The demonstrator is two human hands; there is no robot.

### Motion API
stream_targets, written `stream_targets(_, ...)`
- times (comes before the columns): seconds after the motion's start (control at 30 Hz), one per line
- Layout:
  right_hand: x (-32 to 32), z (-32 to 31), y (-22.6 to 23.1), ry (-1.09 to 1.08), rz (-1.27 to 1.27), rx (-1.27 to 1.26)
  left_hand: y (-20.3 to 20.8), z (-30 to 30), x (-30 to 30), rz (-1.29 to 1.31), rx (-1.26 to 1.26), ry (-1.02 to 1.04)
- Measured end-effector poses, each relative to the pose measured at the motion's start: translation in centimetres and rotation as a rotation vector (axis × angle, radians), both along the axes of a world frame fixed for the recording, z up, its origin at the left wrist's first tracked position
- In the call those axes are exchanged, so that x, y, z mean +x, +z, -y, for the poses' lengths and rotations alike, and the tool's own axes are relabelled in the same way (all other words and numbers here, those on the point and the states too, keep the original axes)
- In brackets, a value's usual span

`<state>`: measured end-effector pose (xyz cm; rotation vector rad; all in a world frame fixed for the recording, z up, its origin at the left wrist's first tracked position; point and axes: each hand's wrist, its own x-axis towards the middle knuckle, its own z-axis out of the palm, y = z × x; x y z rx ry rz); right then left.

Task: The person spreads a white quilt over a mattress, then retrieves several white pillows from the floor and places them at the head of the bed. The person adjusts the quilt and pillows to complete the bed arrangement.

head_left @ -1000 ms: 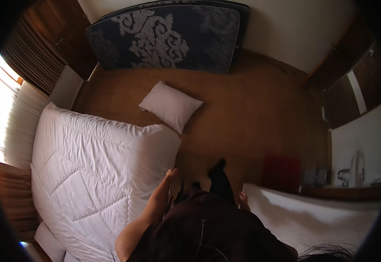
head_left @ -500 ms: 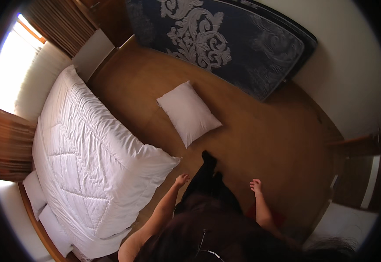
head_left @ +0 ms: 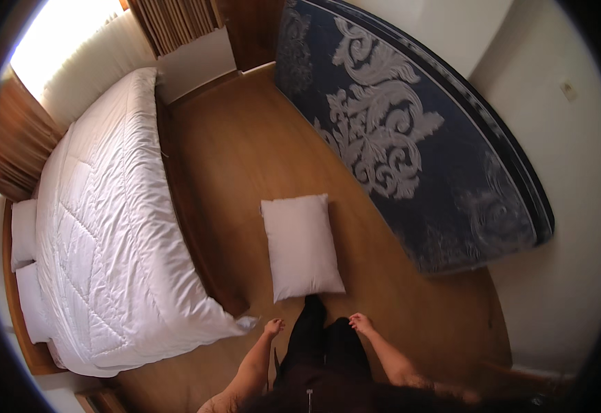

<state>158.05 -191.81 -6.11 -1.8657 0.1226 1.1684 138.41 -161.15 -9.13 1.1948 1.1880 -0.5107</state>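
Observation:
A plain white pillow (head_left: 302, 246) lies flat on the brown floor, straight ahead of my legs. Its near edge is by my foot. My left hand (head_left: 274, 327) hangs in the air beside my left leg, near the corner of the white quilt (head_left: 118, 234), not touching it. Its fingers are loosely bent and hold nothing. Over my right thigh hovers my right hand (head_left: 361, 323), empty, with fingers slightly curled and apart. The quilt is spread over the bed on the left, and its near corner droops over the bed's edge.
A dark blue mattress (head_left: 445, 165) with a pale scroll pattern leans on its side against the right wall. Two pillows (head_left: 33, 303) lie at the bed's head. Brown curtains (head_left: 18, 141) flank a bright window. Brown floor (head_left: 211, 148) runs between bed and mattress.
My view has turned right and I have come closer to the pillow, which now lies directly before my feet. My right hand has moved inward toward my leg.

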Motion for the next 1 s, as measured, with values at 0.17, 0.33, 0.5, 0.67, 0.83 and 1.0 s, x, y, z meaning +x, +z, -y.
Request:
stream_targets(0.17, 12.9, -8.1, -8.4, 0.066, 0.051, -0.054, -10.2, -4.0, 8.7, 0.063, 0.201, -0.053)
stream_targets(0.33, 22.9, -14.6, -20.9, 0.282, 0.487, -0.184, -21.4, -9.1, 16.0, -0.033, 0.665, -0.120)
stream_targets(0.5, 26.1, -20.1, -29.4, 0.289, 0.487, -0.396, -31.9, -13.6, 17.9, -0.108, 0.831, 0.037)
stream_targets(0.67, 23.1, -17.7, -43.1, 0.158, 0.355, -0.401, -38.9, -14.3, 17.7, -0.147, 0.675, 0.013)
stream_targets(0.83, 20.4, -18.0, -47.9, -0.012, -0.126, -0.059, -43.0, -12.2, 15.3, 0.094, 0.796, 0.285)
stream_targets(1.0, 21.8, -20.5, -40.4, -0.107, 0.121, -0.194, -35.9, -10.1, 19.0, 0.155, 0.571, 0.494)
